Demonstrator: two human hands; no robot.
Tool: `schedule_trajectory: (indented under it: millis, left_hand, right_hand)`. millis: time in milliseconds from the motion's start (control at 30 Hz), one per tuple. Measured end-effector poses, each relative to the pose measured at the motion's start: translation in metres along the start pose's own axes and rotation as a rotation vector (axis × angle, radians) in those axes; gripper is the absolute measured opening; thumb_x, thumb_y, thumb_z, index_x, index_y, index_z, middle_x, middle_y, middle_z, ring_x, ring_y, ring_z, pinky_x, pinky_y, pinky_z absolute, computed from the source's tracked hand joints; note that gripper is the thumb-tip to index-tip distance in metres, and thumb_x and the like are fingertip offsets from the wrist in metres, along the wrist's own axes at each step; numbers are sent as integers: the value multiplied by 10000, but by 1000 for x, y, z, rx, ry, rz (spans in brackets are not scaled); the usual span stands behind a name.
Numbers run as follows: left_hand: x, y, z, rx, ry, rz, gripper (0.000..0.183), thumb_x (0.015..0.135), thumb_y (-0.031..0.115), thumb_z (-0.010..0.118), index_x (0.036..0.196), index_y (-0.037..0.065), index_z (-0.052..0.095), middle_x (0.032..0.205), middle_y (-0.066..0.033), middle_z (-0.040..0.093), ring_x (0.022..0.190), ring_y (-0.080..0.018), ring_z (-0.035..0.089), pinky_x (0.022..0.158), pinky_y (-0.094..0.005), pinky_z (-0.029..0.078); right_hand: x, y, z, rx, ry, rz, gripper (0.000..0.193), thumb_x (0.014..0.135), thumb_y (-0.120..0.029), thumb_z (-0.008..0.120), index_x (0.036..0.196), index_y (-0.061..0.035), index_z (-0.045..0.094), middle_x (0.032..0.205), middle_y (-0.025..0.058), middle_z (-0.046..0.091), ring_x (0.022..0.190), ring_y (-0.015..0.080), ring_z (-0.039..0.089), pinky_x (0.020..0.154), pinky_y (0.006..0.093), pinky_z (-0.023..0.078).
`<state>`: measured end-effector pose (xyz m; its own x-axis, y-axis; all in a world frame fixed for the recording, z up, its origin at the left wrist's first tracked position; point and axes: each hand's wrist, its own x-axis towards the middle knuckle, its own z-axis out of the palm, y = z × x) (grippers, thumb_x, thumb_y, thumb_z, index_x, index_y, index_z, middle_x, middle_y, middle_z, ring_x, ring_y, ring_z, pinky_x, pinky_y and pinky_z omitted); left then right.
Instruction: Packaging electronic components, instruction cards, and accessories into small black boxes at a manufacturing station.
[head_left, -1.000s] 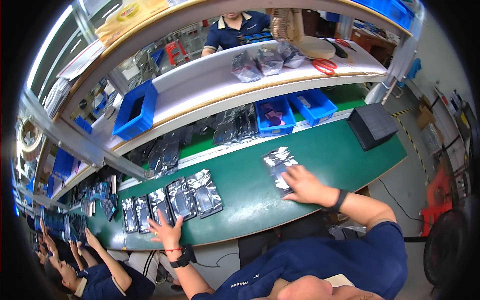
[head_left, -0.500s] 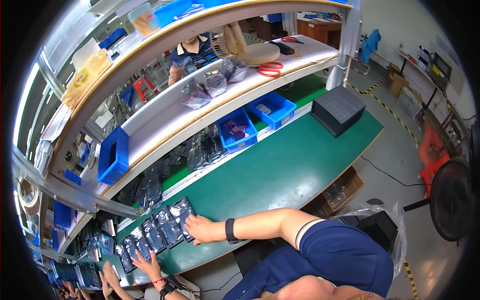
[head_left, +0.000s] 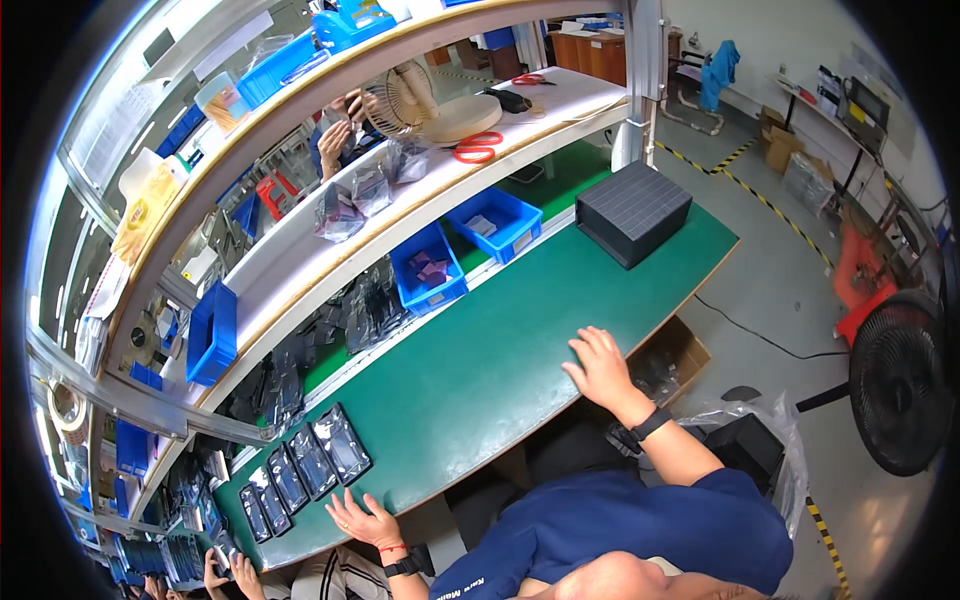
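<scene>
Several flat dark items in clear plastic bags point(head_left: 311, 462) lie side by side in a row on the green tabletop, at the left. My left hand point(head_left: 365, 522) is just right of the row's near end, over the table's front edge, fingers spread and holding nothing. A red cord and a dark watch are on that wrist. My right hand point(head_left: 602, 372) is well away to the right, above the table's front edge, with its fingers apart and nothing in them. A dark band circles the right wrist.
A black box point(head_left: 634, 215) stands at the table's right end. Blue bins point(head_left: 431, 268) with small parts and piles of bagged items point(head_left: 370, 308) line the back. Scissors point(head_left: 478, 147) and a small fan point(head_left: 395, 100) sit on the shelf. A co-worker's hands point(head_left: 232, 568) are at lower left.
My right hand has left the bagged row and moved far to the right. The left hand has drawn back rightward off the row. The head view has shifted slightly.
</scene>
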<state>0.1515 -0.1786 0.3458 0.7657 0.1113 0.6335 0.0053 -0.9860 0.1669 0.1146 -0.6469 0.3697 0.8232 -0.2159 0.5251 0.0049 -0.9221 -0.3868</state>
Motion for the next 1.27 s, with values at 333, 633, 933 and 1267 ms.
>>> schedule_trajectory:
  millis: [333, 633, 933, 1267]
  left_hand:
    - [16, 20, -10, -72, -48, 98, 302, 861, 210, 485, 1053, 6, 599, 1193, -187, 528, 1163, -387, 417, 976, -473, 318]
    - [10, 6, -8, -60, -136, 67, 385, 876, 279, 439, 1096, 4, 594, 1227, -162, 520, 1197, -374, 397, 994, -479, 286]
    - [16, 12, -17, 94, -381, 46, 499, 923, 343, 341, 1318, 52, 432, 1390, -179, 362, 1300, -383, 285, 1048, -494, 166]
    - [31, -20, -11, 244, -477, 68, 613, 917, 543, 253, 1364, 137, 358, 1442, -126, 281, 1317, -336, 277, 1025, -553, 198]
  right_hand:
    - [10, 12, -10, -53, 161, 20, 338, 688, -204, 578, 987, -49, 606, 1100, 148, 571, 1069, 331, 512, 982, 476, 329]
    - [7, 12, 5, -58, 133, -16, 320, 674, -190, 518, 928, -32, 633, 1045, 143, 604, 1016, 324, 545, 938, 463, 374]
    - [14, 11, 1, -80, 91, -67, 341, 613, -209, 530, 889, -25, 608, 1009, 147, 586, 948, 334, 552, 883, 480, 394]
    - [15, 5, -2, -98, -130, 92, 350, 614, -183, 595, 941, -64, 554, 1075, 118, 519, 1013, 314, 495, 913, 487, 375]
